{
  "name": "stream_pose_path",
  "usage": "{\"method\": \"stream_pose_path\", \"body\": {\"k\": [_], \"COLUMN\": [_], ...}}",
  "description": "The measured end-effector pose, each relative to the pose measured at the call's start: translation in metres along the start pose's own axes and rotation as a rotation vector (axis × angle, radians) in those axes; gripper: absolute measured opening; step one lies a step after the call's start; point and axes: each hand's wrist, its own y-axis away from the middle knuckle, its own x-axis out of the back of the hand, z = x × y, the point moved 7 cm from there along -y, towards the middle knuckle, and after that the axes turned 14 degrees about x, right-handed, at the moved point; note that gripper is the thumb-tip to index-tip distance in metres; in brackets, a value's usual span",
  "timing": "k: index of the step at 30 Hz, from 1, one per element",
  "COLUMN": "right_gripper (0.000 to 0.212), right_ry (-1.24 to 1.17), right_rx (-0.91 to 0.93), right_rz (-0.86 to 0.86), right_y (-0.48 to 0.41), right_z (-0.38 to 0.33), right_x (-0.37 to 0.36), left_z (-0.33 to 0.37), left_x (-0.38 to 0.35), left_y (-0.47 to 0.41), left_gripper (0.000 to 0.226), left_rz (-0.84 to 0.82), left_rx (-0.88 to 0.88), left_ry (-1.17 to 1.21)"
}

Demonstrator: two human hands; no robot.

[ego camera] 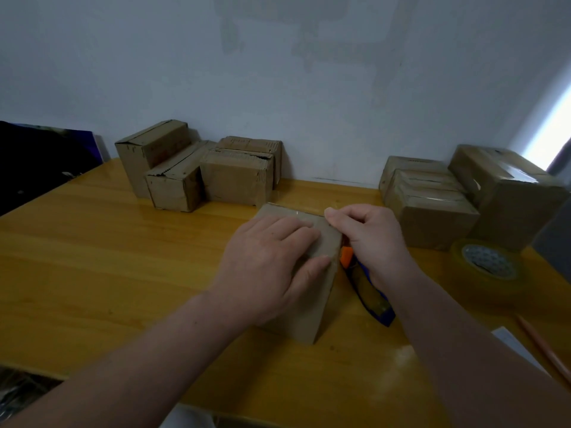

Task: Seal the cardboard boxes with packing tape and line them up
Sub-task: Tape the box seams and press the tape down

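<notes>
Cardboard was the chief material in the head view: nine boxes were counted on one yellow wooden table (92,242).

One cardboard box (309,313) stood at the table's centre, closed, under both hands. One left hand (265,267) lay flat on its top with the fingers straight, pressing down and gripping nothing. One right hand (370,239) had its fingers curled. Thumb and forefinger met in a narrow pinch at the box's top edge, at 1 o'clock. Whether tape lay in that pinch could not be told.

One orange-and-blue cutter (370,295) lay on the table just beside the box at 4 o'clock, partly under the right wrist.

Four bare boxes (234,183) stood clustered at 11 o'clock, against the wall (309,88) and touching one another. Four taped boxes (432,217) stood at 2 o'clock, three small ones in a file and one larger beside them. That count was less certain in the dim light.

One tape roll (457,264) lay flat at 3 o'clock, near the taped group. One pink stick (543,347) lay at 5 o'clock, at the table's edge.
</notes>
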Motion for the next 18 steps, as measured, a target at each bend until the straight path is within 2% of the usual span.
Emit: {"method": "stream_pose_path", "body": {"k": [5, 9, 10, 13, 16, 18], "right_gripper": [0.035, 0.039, 0.038, 0.04, 0.025, 0.016], "right_ry": [0.262, 0.329, 0.318, 0.237, 0.278, 0.379], "right_rx": [0.206, 0.221, 0.215, 0.212, 0.178, 0.171], "right_rz": [0.1, 0.172, 0.198, 0.196, 0.024, -0.062], "right_y": [0.004, 0.003, 0.002, 0.0, -0.007, -0.011], "right_z": [-0.011, -0.011, -0.012, -0.024, -0.035, -0.037], "right_x": [0.005, 0.011, 0.013, 0.014, -0.001, -0.011], "left_z": [-0.009, -0.019, -0.023, -0.038, -0.057, -0.063], "left_x": [0.005, 0.018, 0.02, 0.019, 0.005, -0.005], "left_y": [-0.006, -0.007, -0.006, -0.003, -0.005, -0.008], "left_gripper": [0.04, 0.006, 0.009, 0.039, 0.077, 0.083], "left_rz": [0.047, 0.152, 0.172, 0.194, 0.044, -0.069], "left_rx": [0.112, 0.252, 0.311, 0.475, 0.665, 0.709], "left_ry": [0.144, 0.21, 0.214, 0.247, 0.33, 0.364]}}
